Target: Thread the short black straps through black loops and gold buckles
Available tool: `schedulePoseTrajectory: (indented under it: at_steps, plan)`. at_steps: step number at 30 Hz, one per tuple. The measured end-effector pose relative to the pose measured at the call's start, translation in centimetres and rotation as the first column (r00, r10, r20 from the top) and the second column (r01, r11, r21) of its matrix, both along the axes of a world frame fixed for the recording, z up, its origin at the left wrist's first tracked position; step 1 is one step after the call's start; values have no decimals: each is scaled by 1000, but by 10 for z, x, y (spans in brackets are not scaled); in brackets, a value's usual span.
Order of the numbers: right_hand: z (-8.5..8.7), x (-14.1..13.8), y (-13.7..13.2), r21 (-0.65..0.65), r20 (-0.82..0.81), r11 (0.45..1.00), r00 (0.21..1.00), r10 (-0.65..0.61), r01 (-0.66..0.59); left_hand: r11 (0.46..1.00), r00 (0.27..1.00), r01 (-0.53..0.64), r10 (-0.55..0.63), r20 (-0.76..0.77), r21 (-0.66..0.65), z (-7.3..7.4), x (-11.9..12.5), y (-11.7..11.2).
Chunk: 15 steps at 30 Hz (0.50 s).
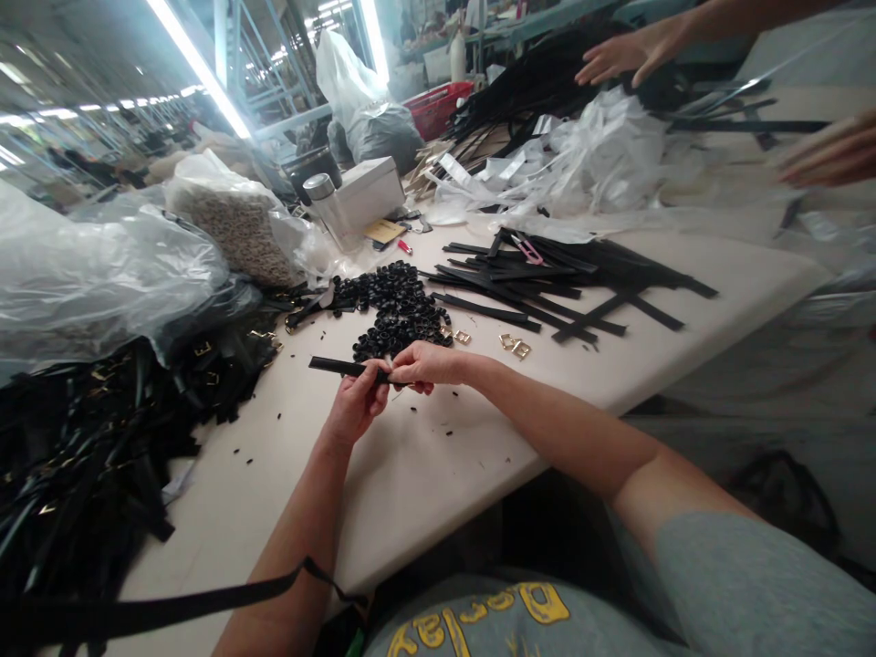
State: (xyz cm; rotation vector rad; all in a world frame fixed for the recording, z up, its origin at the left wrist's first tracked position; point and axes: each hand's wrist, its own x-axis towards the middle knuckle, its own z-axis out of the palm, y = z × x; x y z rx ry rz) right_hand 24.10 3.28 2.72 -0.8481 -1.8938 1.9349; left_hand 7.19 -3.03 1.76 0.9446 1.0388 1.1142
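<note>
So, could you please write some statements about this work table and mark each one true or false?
1. The left hand and the right hand both hold one black strap. True.
2. A pile of small black rings lies just beyond the hands. True.
3. The gold buckles lie to the left of that pile. False: they lie to its right.
4. The basket at the back is blue. False: it is red.
5. Another person's hand shows at the far side. True.
</note>
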Motion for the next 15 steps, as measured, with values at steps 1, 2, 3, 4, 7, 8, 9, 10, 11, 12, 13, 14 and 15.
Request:
schedulePoseTrajectory:
  at_steps: [1, 2, 3, 4, 7, 8, 9, 10, 11, 12, 13, 14, 15]
  plan:
    - [-1, 0, 0, 12, 7, 1000, 1000, -15, 15, 1000, 1000, -4, 4, -27, 2, -1, 0, 0]
    - [-2, -1, 0, 32, 18, 999, 999, -34, 34, 1000, 998, -17, 17, -55, 11, -3, 0, 0]
    - [-2, -1, 0, 59, 35, 997, 998, -55, 53, 999, 996, -39, 41, -79, 25, -5, 1, 0]
    - [-2, -1, 0, 89, 53, 994, 996, -75, 70, 997, 992, -69, 73, -99, 42, -8, 1, 0]
    - [0, -1, -1, 185, 105, 978, 988, -114, 93, 977, 968, -202, 210, -139, 73, -14, 2, 2]
    - [1, -1, -2, 214, 123, 972, 985, -120, 92, 967, 956, -244, 252, -149, 73, -16, 2, 3]
    - [3, -1, -3, 238, 141, 967, 982, -125, 89, 957, 945, -280, 288, -157, 71, -17, 2, 3]
    - [3, -1, -3, 254, 159, 963, 979, -129, 86, 949, 935, -308, 315, -162, 68, -18, 2, 4]
    - [4, -1, -4, 265, 174, 961, 976, -130, 81, 943, 929, -326, 333, -162, 66, -18, 1, 4]
    - [4, -1, -4, 275, 186, 958, 974, -131, 77, 939, 925, -338, 344, -160, 67, -19, 1, 4]
    - [4, -1, -4, 291, 197, 954, 971, -137, 76, 936, 923, -344, 351, -156, 71, -19, 1, 4]
    - [3, -1, -4, 315, 207, 946, 967, -149, 78, 936, 923, -345, 353, -153, 74, -19, 1, 4]
    - [3, -1, -4, 344, 217, 935, 962, -165, 83, 935, 923, -346, 354, -149, 77, -19, 2, 4]
